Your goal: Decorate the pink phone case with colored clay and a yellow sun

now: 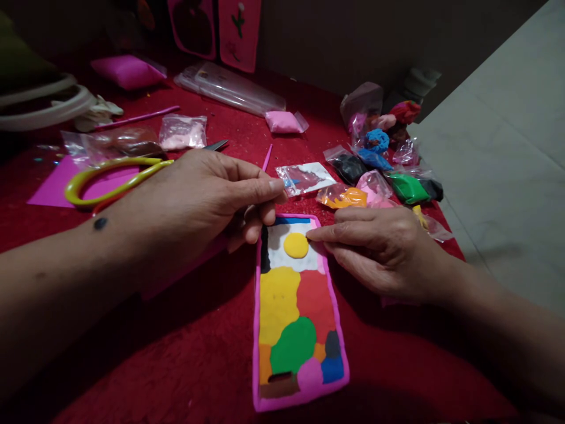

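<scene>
A narrow rectangular panel of coloured clay [282,300] with a pink clay rim lies on the red cloth in front of me. Its patches are yellow, red, green, orange, blue, pink, brown and white. On the white patch near the far end sits a flat yellow clay disc [295,245]. My right hand [384,250] reaches in from the right, index finger stretched out with its tip at the disc's right edge. My left hand [216,191] is over the panel's far left corner, thumb and index finger pinched together; whatever may be between them is too small to see.
Yellow-handled scissors [75,191] lie beyond my left forearm. Several small bags of clay, among them black [348,168], orange [348,197] and green [408,187], cluster at right near the table edge. A clear plastic case [238,88] and pink clay bags lie at the back.
</scene>
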The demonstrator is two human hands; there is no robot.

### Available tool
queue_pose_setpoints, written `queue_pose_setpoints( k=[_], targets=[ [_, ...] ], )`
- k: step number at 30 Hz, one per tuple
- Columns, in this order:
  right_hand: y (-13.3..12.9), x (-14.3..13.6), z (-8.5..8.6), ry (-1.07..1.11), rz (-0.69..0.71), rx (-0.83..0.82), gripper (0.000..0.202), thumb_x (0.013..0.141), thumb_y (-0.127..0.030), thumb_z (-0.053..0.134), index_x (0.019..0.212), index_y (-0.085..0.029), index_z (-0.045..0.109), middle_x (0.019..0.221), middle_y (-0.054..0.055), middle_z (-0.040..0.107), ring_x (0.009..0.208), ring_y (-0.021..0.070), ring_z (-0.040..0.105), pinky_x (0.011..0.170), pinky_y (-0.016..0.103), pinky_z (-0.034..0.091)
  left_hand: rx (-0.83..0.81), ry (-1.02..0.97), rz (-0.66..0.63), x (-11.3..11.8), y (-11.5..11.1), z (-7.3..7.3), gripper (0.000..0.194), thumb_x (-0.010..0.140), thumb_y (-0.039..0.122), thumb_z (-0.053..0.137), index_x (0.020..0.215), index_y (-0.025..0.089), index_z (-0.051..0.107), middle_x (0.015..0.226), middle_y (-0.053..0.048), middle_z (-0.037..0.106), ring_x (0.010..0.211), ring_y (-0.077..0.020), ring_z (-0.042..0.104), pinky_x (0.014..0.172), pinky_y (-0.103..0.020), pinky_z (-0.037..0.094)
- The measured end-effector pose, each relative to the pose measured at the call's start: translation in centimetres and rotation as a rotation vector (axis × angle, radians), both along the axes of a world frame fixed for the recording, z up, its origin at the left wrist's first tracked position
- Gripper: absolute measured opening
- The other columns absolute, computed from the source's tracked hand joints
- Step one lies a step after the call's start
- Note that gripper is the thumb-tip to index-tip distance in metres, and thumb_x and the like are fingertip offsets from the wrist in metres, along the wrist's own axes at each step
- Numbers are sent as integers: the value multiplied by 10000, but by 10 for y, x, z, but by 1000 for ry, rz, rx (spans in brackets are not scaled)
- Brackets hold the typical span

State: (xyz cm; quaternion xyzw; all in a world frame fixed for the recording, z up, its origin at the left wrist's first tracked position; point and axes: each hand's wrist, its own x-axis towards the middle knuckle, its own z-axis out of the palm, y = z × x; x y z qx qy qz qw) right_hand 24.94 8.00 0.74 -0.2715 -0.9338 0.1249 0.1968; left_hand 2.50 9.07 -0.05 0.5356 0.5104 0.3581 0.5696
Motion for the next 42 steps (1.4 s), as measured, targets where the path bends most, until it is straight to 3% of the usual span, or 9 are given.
queue_pose_setpoints(
  k=[6, 9, 15, 20, 27, 32, 37, 40, 42],
  targets=[
    [-1, 0, -1, 49, -25, -54, 249, 818, -50, 553, 909, -155, 760, 680, 27, 675, 567, 107, 563, 532, 231, 418, -36, 3, 26, 3, -2, 4, 314, 802, 279, 653, 513, 159, 621, 389, -14, 541, 296, -67, 414, 293, -177, 289],
    [-3, -1, 5, 199, -156, -196, 215, 822, -92, 596, 904, -191, 769, 766, 34, 727, 642, 128, 618, 581, 250, 452, -49, -6, 33, 4, -3, 7, 308, 797, 250, 657, 506, 158, 610, 385, -11, 541, 290, -62, 405, 292, -168, 289],
    [2, -5, 23, 717, -455, -1152, 170, 851, -187, 593, 862, -175, 762, 550, -32, 534, 424, 53, 381, 388, 175, 313, -28, 52, 34, 7, -7, 12, 324, 816, 240, 623, 504, 160, 586, 395, -1, 529, 312, -61, 408, 308, -157, 276],
    [4, -9, 25, 981, -538, -1572, 248, 889, -145, 483, 811, -110, 716, 714, 57, 669, 586, 98, 579, 538, 198, 507, 68, 96, 41, 7, -11, 12, 225, 817, 246, 629, 605, 172, 617, 435, 24, 520, 365, -64, 401, 340, -161, 272],
    [-10, -20, 24, 1195, -531, -1664, 315, 932, -300, 440, 804, -111, 657, 821, 127, 688, 821, 196, 677, 826, 327, 576, 497, 147, -112, 14, -22, 29, 42, 743, 211, 709, 758, 213, 748, 704, 9, 711, 641, -121, 626, 595, -196, 478],
    [-19, -23, 25, 1239, -385, -1640, 283, 937, -335, 442, 790, -164, 614, 775, 65, 633, 743, 165, 618, 760, 298, 563, 825, 304, -296, 28, -28, 28, 124, 827, 209, 667, 884, 211, 777, 929, -40, 737, 828, -156, 664, 740, -245, 501],
    [-26, -28, 28, 1204, -367, -1571, 310, 956, -311, 383, 708, -201, 533, 674, 21, 540, 623, 148, 537, 657, 279, 541, 1068, 494, -355, 40, -27, 14, 183, 871, 160, 583, 877, 188, 764, 880, -76, 706, 854, -206, 624, 757, -324, 482],
    [-30, -27, 29, 1161, -344, -1548, 324, 961, -329, 365, 737, -196, 557, 700, 37, 570, 647, 159, 558, 651, 297, 543, 1079, 500, -352, 44, -30, 17, 223, 884, 147, 550, 813, 164, 761, 847, -82, 685, 833, -206, 608, 763, -341, 475],
    [-31, -24, 28, 1186, -326, -1551, 317, 957, -327, 377, 754, -191, 579, 730, 45, 603, 667, 167, 584, 695, 335, 559, 907, 392, -268, 44, -32, 22, 177, 854, 147, 597, 812, 169, 768, 837, -67, 667, 840, -194, 607, 779, -329, 490]
  ],
)
